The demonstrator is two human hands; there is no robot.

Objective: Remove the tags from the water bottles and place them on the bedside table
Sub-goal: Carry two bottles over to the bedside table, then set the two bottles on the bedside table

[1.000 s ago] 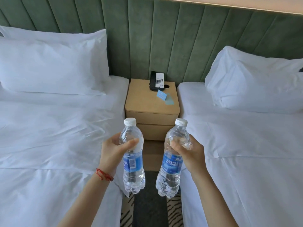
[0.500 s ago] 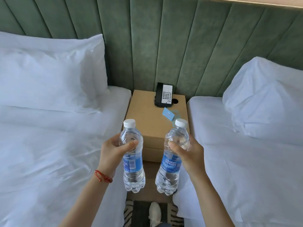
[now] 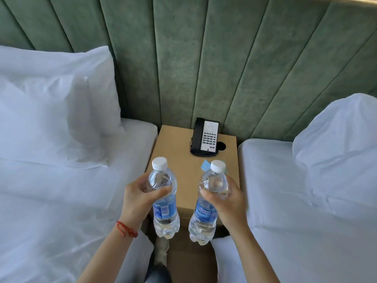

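My left hand [image 3: 137, 198] grips a clear water bottle [image 3: 164, 209] with a white cap and blue label, held upright. My right hand [image 3: 228, 203] grips a second, similar bottle [image 3: 206, 213], also upright. Both bottles hang in front of the tan bedside table [image 3: 175, 148], over its front edge. Small light-blue tags [image 3: 205, 166] lie on the table top, partly hidden behind the right bottle's cap.
A black and white phone [image 3: 205, 139] sits at the back of the table beside a round hole [image 3: 221, 146]. White beds with pillows [image 3: 51, 103] flank the table left and right [image 3: 334, 144]. A green padded headboard [image 3: 204, 58] rises behind. My foot [image 3: 161, 250] shows below.
I have moved closer to the bedside table, which now looms larger. Both bottles, still held, now sit over the table's front part.
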